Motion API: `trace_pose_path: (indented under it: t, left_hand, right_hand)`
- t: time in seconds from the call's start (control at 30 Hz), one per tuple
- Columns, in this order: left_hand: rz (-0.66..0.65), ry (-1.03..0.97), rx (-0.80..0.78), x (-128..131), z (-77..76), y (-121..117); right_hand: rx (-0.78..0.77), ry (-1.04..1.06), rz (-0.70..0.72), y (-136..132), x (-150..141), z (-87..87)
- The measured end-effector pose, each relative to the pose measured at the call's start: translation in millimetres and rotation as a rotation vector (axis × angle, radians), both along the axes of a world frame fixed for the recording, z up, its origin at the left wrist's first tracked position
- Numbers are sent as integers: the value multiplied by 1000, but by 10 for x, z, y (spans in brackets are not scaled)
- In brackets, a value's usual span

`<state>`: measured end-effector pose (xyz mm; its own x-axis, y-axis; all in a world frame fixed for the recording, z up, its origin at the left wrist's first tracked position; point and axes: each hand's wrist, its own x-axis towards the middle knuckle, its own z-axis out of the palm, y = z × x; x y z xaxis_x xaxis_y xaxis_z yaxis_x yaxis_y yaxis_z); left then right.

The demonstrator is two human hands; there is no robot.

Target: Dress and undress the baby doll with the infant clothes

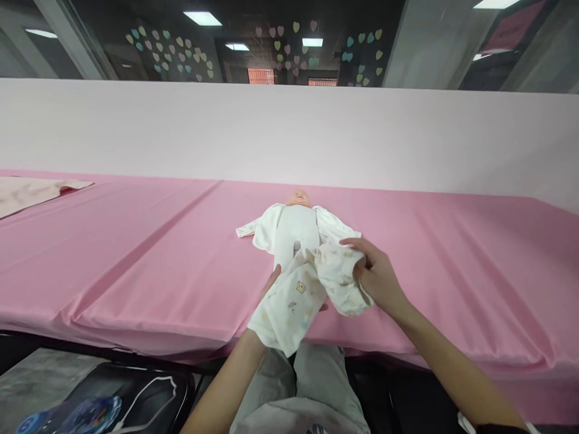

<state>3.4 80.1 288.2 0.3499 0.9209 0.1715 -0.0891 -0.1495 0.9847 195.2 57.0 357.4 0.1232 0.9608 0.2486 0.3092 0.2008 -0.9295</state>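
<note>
A baby doll in a white bodysuit lies on its back on the pink-covered table, head toward the wall. Its arms are in an open white top with printed cuffs. Printed baby pants, cream with small animal figures, cover the doll's lower legs nearest me. My left hand is mostly hidden under one pant leg; its thumb shows on the left and fingertips on the right, closed around the cloth. My right hand pinches the bunched other pant leg at its opening.
A pale pink cloth lies at the table's far left. Behind the table runs a white wall under a window. Below left, a black chair bears a clear blue bottle and a white strap.
</note>
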Motion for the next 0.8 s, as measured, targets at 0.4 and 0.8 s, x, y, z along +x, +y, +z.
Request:
trace_pose_path:
  t: [0.4, 0.8]
  left_hand:
    - [16, 52, 156, 96, 307, 437]
    - [-72, 24, 332, 368, 1059, 670]
  right_hand:
    - [365, 42, 38, 484, 324, 1288]
    - [443, -574, 88, 540, 130, 901]
